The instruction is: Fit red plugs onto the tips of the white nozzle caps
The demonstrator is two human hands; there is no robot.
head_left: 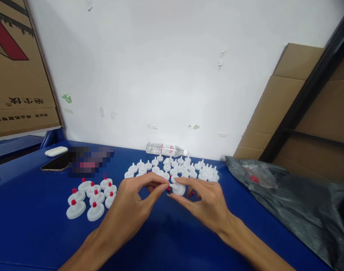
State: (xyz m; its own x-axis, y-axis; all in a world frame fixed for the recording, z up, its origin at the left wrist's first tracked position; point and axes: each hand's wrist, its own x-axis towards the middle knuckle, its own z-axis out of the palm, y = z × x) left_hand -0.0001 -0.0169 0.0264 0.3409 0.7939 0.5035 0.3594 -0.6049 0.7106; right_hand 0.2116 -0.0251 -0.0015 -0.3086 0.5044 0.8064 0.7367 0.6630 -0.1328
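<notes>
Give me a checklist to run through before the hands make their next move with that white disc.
1. White disc held: ok, pinched by the right hand.
2. Left hand at the disc's stem: ok, its fingertips meet it; whether it holds a red cap cannot tell.
3. Capped discs kept apart: ok, grouped at the left on the blue table.
4. Uncapped discs within reach: ok, clustered just behind the hands.
5. Loose red caps at hand: cannot tell, only bits of red show under the fingers.
6. Water bottle out of the way: ok, lying by the wall.
</notes>
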